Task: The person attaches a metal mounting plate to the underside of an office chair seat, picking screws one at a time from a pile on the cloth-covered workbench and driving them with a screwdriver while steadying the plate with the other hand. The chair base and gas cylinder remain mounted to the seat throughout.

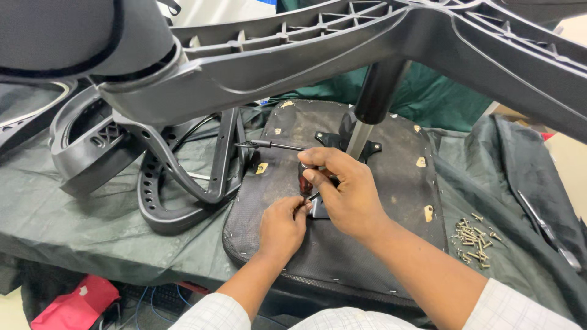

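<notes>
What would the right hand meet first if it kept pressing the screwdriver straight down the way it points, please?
Probably the black metal bracket on the upturned seat underside. The right hand holds the screwdriver tip-down there, the left hand pinching at the tip. Depth is hard to judge.

So the upturned chair seat (367, 244) lies on the covered table (73, 214), underside up, right in front of the person. The gas lift column (370, 116) stands up from the seat's middle, with the star base (318, 43) spread overhead. Both hands sit on the seat just in front of the column: right hand (345, 192) around a screwdriver (306, 180), left hand (283, 223) touching its tip. Armrests (177, 177) lie left of the seat, a pile of screws (474, 239) to its right.
</notes>
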